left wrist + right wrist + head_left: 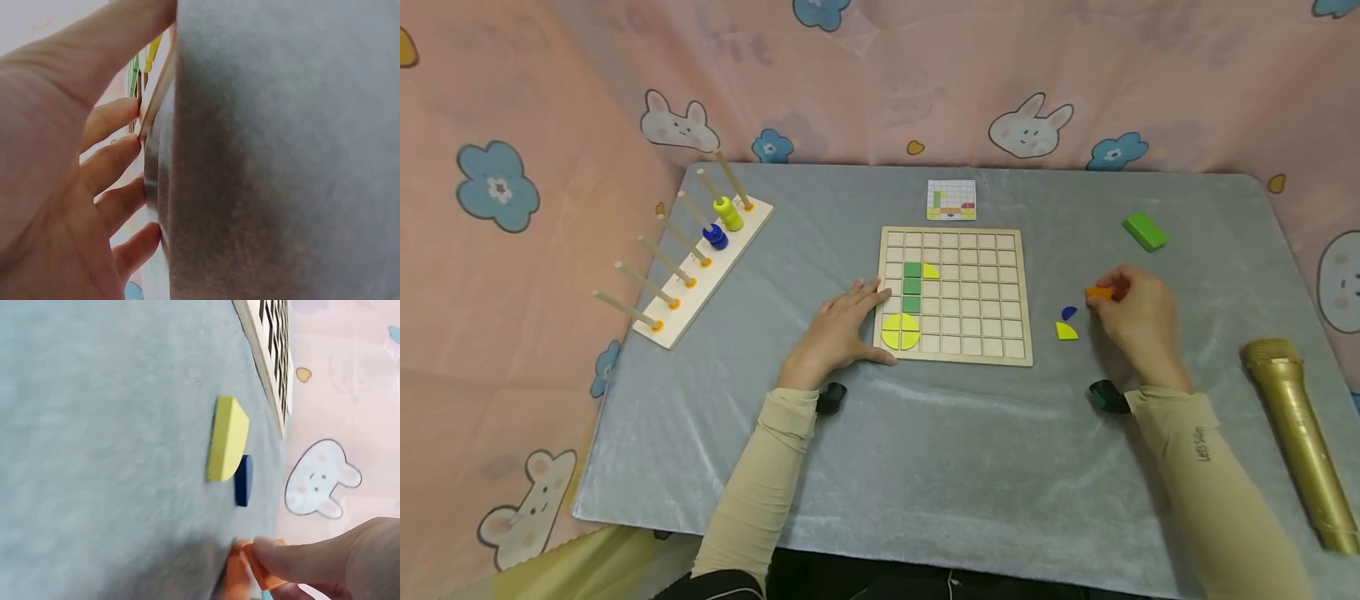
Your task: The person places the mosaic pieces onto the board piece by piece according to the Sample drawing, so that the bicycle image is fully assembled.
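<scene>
A square wooden grid board (951,354) lies on the table, carrying green squares (912,287) and yellow quarter-circle pieces (900,332). My left hand (838,333) rests at the board's left edge with fingers spread, thumb by its lower left corner. To the right of the board, my right hand (1138,321) pinches an orange block (1099,292). A bit of red shows under its fingers in the head view, mostly hidden. In the right wrist view, the orange piece is between thumb and fingers, close to the cloth. Beside it lie a yellow quarter-circle piece (228,439) and a blue half-round piece (244,480).
Behind the board lies a small pattern card (951,200). A pegged stand (681,321) with blue and yellow beads is at the left. A green block (1145,232) sits at the back right, and a gold microphone (1296,433) lies near the right edge.
</scene>
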`<state>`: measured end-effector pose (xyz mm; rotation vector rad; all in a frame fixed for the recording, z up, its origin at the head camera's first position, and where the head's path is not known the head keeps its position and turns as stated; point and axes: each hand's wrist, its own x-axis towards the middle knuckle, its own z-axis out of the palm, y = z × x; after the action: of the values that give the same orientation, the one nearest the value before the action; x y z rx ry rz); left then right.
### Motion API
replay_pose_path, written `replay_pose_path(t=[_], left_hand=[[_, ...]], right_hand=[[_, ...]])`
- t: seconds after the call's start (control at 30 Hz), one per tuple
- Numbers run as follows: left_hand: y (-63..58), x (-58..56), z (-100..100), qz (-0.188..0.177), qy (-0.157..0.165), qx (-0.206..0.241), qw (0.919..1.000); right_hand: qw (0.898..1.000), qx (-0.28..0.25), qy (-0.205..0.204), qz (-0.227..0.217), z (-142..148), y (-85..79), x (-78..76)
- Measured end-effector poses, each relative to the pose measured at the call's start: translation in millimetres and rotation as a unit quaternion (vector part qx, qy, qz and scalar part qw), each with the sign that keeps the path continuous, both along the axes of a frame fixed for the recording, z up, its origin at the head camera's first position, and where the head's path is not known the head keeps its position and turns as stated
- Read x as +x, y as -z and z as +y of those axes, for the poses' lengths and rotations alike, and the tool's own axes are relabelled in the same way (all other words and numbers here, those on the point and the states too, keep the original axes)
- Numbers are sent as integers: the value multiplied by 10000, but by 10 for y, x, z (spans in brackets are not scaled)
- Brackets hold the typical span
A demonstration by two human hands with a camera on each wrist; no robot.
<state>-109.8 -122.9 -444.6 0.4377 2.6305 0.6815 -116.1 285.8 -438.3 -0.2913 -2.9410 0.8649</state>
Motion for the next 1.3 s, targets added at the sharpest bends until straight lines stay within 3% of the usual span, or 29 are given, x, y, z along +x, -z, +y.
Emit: replay_pose_path(t=[0.13,0.27,0.57,0.77,0.93,1.3], left_hand=[[-1,-4,7,-13,6,-31,10000],[-2,-7,10,9,20,-60,10000],[9,-11,3,25,-9,6,10000],[9,-10,6,-16,-13,7,10000],[2,-7,2,-33,-23,7,10000],[16,-13,-1,7,-10,-48,10000]], right_hand=[[9999,53,5,158,-109,-35,-36],[9994,-293,-55,202,-318,-79,-43],[9805,-1474,-1264,312,-1030,-70,42],[9757,-1596,-1497,97,-1370,-17,23],[9696,-1805,-1636,-229,-1553,40,21],[9617,-2033,-1793,-407,-1688,131,36]])
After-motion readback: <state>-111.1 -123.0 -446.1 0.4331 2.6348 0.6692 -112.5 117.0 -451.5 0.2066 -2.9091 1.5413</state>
